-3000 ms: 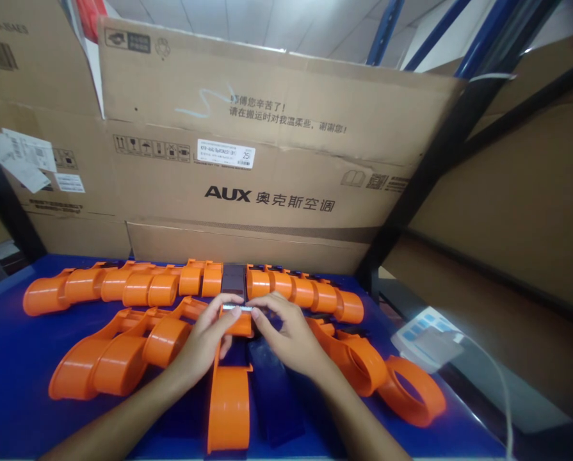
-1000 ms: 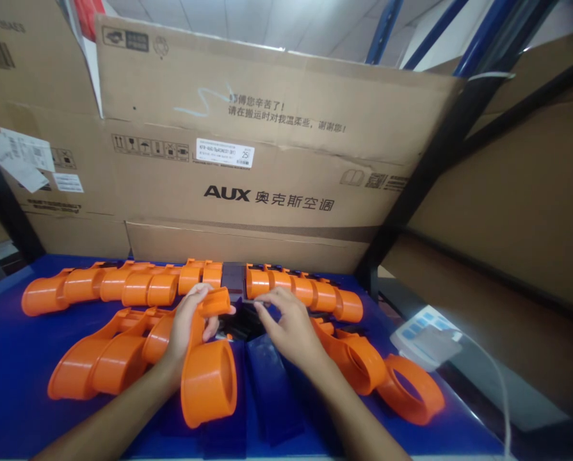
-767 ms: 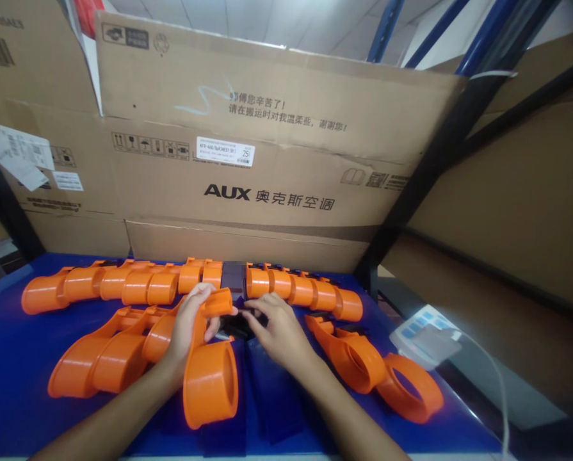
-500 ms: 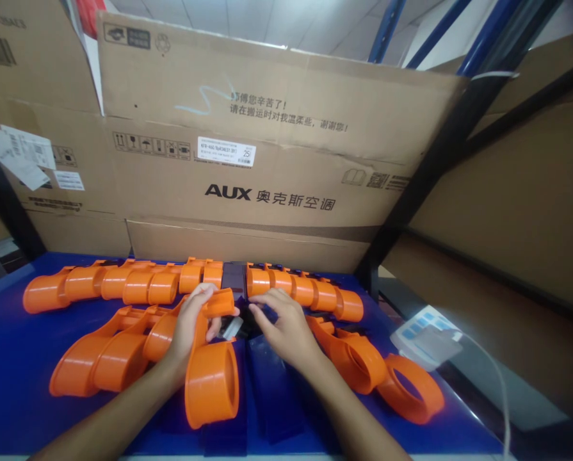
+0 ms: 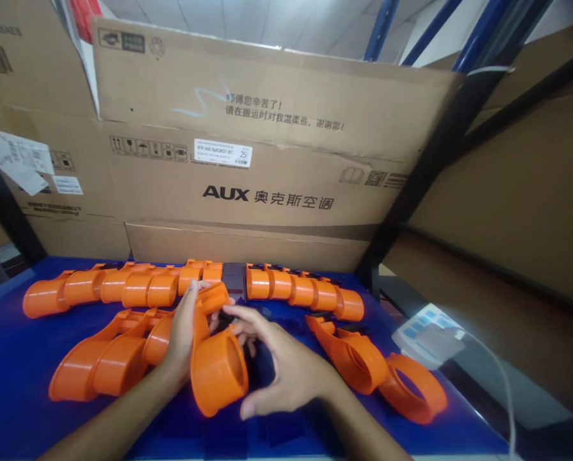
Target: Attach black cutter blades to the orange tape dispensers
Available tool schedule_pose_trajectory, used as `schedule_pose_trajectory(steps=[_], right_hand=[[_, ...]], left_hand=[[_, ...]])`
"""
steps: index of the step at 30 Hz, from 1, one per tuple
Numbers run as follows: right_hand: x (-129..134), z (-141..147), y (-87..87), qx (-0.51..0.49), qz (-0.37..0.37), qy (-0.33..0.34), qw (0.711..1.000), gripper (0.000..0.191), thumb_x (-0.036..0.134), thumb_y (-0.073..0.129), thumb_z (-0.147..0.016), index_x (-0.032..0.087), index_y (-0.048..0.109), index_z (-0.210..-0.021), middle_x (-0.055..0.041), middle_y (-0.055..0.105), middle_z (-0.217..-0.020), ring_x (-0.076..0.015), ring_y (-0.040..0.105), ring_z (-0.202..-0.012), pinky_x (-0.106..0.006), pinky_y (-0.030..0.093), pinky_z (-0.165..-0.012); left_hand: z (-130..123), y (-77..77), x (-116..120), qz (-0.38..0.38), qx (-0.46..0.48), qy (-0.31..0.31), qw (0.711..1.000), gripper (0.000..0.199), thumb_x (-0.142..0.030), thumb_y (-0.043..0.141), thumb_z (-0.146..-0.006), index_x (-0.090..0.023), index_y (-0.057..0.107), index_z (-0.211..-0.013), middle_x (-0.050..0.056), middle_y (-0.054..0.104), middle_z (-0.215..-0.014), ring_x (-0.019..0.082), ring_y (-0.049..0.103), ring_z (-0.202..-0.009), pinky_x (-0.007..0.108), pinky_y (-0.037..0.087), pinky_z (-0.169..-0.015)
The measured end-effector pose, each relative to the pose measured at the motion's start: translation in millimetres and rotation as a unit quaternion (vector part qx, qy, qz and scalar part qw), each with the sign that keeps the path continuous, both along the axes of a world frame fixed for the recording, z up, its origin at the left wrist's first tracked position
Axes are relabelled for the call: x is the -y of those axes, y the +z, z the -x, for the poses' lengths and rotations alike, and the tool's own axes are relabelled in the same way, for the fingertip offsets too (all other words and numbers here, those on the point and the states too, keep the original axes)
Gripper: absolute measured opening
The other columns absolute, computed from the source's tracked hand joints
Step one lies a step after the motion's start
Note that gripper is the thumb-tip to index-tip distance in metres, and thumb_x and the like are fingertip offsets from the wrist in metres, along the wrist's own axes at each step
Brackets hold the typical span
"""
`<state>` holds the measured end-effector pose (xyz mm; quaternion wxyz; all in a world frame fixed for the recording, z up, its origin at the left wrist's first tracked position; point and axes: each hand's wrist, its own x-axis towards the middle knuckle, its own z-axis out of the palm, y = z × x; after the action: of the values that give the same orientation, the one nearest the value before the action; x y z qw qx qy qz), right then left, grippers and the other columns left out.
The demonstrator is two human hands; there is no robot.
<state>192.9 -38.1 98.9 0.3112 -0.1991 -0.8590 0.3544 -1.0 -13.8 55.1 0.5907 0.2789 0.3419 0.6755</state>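
My left hand [image 5: 185,326] is closed around the narrow upper part of an orange plastic piece [image 5: 219,371], whose wide ring-shaped end hangs below the fingers. Close by on the right, my right hand [image 5: 281,358] has its thumb spread away and its fingers reaching to the piece's side. Its fingertips are partly behind the orange ring, and whether they press on it is unclear. Something small and dark shows between the two hands, too hidden to name. Behind my left wrist lie similar orange pieces [image 5: 118,365].
Along the back of the blue table surface [image 5: 12,365] runs a row of orange ring pieces [image 5: 300,289], split by a dark block [image 5: 234,280]. Two more orange pieces [image 5: 413,390] lie at right, beside a white-and-blue device [image 5: 429,334] with a cable. Cardboard [image 5: 276,153] stands behind.
My right hand has come left and lower, toward the orange piece, with its thumb swung open. The held piece has tilted, its ring end shifting slightly right and up.
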Motion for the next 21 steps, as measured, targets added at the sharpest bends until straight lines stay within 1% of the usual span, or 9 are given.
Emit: schedule_pose_trajectory(steps=[4,6,7,9,10,13,15,18,21], right_hand=[[5,1,4.4,0.020,-0.036,-0.019,0.999,0.081,0.048,0.087,-0.068,0.027,0.054,-0.139,-0.0085,0.067,-0.126,-0.0263,0.067,-0.106,-0.039,0.055,-0.094],[3,-1,1.6,0.005,-0.035,-0.035,0.999,0.082,0.048,0.086,-0.069,0.026,0.053,-0.141,-0.0084,0.069,-0.121,-0.0262,0.069,-0.102,-0.038,0.057,-0.091],[1,-2,-0.2,-0.008,-0.035,-0.044,0.998,0.082,0.049,0.085,-0.071,0.026,0.051,-0.142,-0.0092,0.068,-0.123,-0.0271,0.068,-0.104,-0.040,0.057,-0.092],[-3,-4,-3.1,-0.043,-0.041,-0.062,0.996,0.081,0.051,0.082,-0.075,0.026,0.049,-0.144,-0.0116,0.064,-0.133,-0.0301,0.065,-0.116,-0.045,0.053,-0.101],[-5,-5,-3.9,-0.061,-0.046,-0.069,0.995,0.080,0.054,0.080,-0.076,0.025,0.048,-0.144,-0.0127,0.061,-0.139,-0.0317,0.061,-0.123,-0.047,0.049,-0.105],[-7,-5,-5.1,-0.091,-0.052,-0.076,0.992,0.083,0.059,0.078,-0.078,0.024,0.047,-0.145,-0.0145,0.058,-0.142,-0.0337,0.057,-0.129,-0.050,0.045,-0.110],[-5,-3,-6.2,-0.087,-0.044,-0.069,0.993,0.086,0.061,0.079,-0.075,0.024,0.046,-0.146,-0.0146,0.060,-0.139,-0.0337,0.059,-0.127,-0.049,0.047,-0.109],[-3,0,-9.4,-0.075,-0.023,-0.051,0.996,0.091,0.064,0.078,-0.075,0.025,0.043,-0.149,-0.0146,0.060,-0.138,-0.0322,0.061,-0.122,-0.047,0.051,-0.104],[-3,1,-12.5,-0.070,-0.002,-0.045,0.997,0.089,0.068,0.068,-0.082,0.027,0.036,-0.154,-0.0138,0.060,-0.135,-0.0267,0.066,-0.104,-0.041,0.057,-0.089]], left_hand=[[-3,8.2,5,-0.022,-0.076,0.005,0.997,0.057,-0.068,0.055,-0.089,-0.024,0.058,-0.125,0.010,0.074,-0.109,0.022,0.071,-0.083,0.032,0.057,-0.071],[0,17.0,15,-0.066,-0.164,0.036,0.984,0.061,-0.067,0.050,-0.092,-0.029,0.052,-0.140,0.011,0.059,-0.143,0.026,0.064,-0.118,0.038,0.054,-0.093],[3,22.4,23,-0.106,-0.224,0.052,0.968,0.063,-0.065,0.051,-0.093,-0.031,0.047,-0.146,0.009,0.047,-0.155,0.028,0.052,-0.135,0.042,0.047,-0.106],[11,33.6,39,-0.203,-0.363,0.055,0.908,0.074,-0.060,0.063,-0.087,-0.034,0.040,-0.152,0.007,0.035,-0.163,0.033,0.033,-0.149,0.052,0.030,-0.119],[14,38.5,47,-0.247,-0.446,0.026,0.860,0.082,-0.057,0.073,-0.080,-0.034,0.042,-0.152,0.008,0.037,-0.162,0.037,0.030,-0.149,0.056,0.025,-0.121],[23,46.2,64,-0.327,-0.633,0.012,0.701,0.090,-0.050,0.086,-0.068,-0.033,0.049,-0.148,0.011,0.051,-0.152,0.044,0.042,-0.139,0.065,0.025,-0.117],[27,45.0,69,-0.342,-0.696,0.023,0.631,0.084,-0.042,0.082,-0.073,-0.029,0.047,-0.149,0.012,0.056,-0.148,0.042,0.050,-0.132,0.064,0.031,-0.114],[34,40.9,70,-0.358,-0.735,0.033,0.575,0.077,-0.030,0.076,-0.078,-0.025,0.045,-0.149,0.012,0.057,-0.146,0.039,0.054,-0.129,0.058,0.038,-0.112],[54,43.9,73,-0.367,-0.747,0.045,0.553,0.077,-0.024,0.073,-0.078,-0.026,0.045,-0.149,0.010,0.059,-0.144,0.036,0.054,-0.130,0.054,0.039,-0.113]])
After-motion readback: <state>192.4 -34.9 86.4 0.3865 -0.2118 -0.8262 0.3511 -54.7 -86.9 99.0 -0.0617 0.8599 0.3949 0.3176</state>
